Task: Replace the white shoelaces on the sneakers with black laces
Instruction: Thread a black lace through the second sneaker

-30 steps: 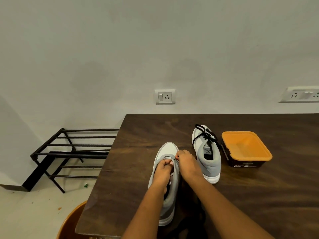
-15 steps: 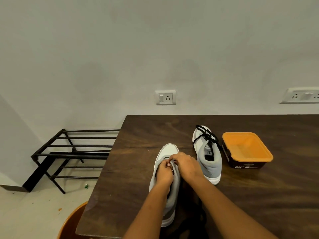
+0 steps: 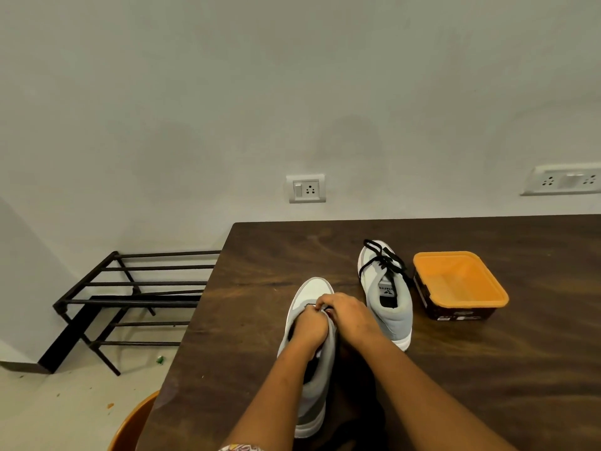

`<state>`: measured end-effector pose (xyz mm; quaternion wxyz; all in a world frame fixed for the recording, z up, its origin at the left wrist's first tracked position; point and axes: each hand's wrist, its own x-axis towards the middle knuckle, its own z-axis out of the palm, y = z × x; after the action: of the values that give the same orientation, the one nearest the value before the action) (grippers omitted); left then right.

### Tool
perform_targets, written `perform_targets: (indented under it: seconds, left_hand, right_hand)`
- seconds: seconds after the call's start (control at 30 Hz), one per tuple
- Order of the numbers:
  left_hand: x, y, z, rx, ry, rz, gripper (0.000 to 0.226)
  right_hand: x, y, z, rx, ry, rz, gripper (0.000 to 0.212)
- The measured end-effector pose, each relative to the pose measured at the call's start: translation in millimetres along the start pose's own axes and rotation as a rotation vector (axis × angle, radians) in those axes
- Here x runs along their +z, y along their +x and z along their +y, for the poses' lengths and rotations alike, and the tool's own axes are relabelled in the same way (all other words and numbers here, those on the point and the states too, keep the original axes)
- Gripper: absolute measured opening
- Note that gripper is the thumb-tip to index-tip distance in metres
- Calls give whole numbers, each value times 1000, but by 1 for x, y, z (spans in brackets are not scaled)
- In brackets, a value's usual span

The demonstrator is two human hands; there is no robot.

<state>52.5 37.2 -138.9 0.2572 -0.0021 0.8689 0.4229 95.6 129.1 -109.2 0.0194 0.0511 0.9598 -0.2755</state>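
dark wood grain runs across the tabletop (image 3: pixel 487 369), and both sneakers sit on it with their toes pointing away from you. your left hand (image 3: pixel 309 327) and right hand (image 3: pixel 349 315) are on the near sneaker (image 3: pixel 312 289), a white and grey shoe close to the tabletop's left edge. both hands have their fingers curled tight over its lacing area, fingertips meeting just behind the white toe cap (whatever is pinched between them is hidden, so i cannot tell if a lace is in there). your left hand covers the tongue and your right hand comes in from the right side, knuckles up. the far sneaker (image 3: pixel 395 320) stands just beside your right hand, further back, with a black lace (image 3: pixel 383 258) already threaded and its loose loops lying over the toe. an orange tub (image 3: pixel 455 312) with dark walls sits right of that shoe, close to it. off the tabletop to the left, a black metal rack (image 3: pixel 136 301) stands on the floor against the wall.
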Motion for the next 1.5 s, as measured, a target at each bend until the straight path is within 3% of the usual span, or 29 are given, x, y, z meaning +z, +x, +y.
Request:
perform_targets:
  seconds: [0.17, 0.27, 0.37, 0.47, 0.73, 0.83, 0.97, 1.03, 1.1, 1.23, 1.37, 1.5]
  left_hand:
    - [-31, -40, 27, -177, -17, -137, 22]
    - [-39, -52, 30, -132, 24, -125, 25]
    - [-31, -45, 17, 47, 201, -23, 33]
    - [-24, -47, 15, 180, 159, 118, 32]
    - [-17, -41, 9, 220, 179, 236, 26]
    - [-11, -45, 10, 198, 154, 362, 27]
    - [-14, -50, 19, 200, -241, 534, 26]
    - [-19, -49, 22, 145, -537, 533, 27]
    - [-17, -52, 19, 100, -686, 519, 27]
    - [-19, -62, 26, 137, -1104, 404, 30]
    - [-78, -69, 59, 266, -1497, 418, 33]
    - [-130, -80, 77, 438, -1655, 452, 31]
  right_hand:
    - [-1, 2, 2, 22, 11, -25, 33]
    - [0, 2, 1, 33, 50, -23, 33]
    - [0, 0, 1, 47, 98, -6, 30]
    - [1, -2, 3, 41, 153, 1, 31]
    - [3, -2, 9, 33, 206, 52, 31]
    - [3, 0, 10, 28, 201, 32, 31]
    - [0, 3, 10, 19, 149, 10, 27]
    - [1, 4, 9, 19, 158, 27, 26]
    - [1, 3, 8, 23, 156, 29, 26]
    - [1, 3, 9, 35, 130, -13, 25]
    - [-1, 8, 11, 78, 84, -60, 28]
    - [-2, 11, 8, 82, 46, -57, 25]
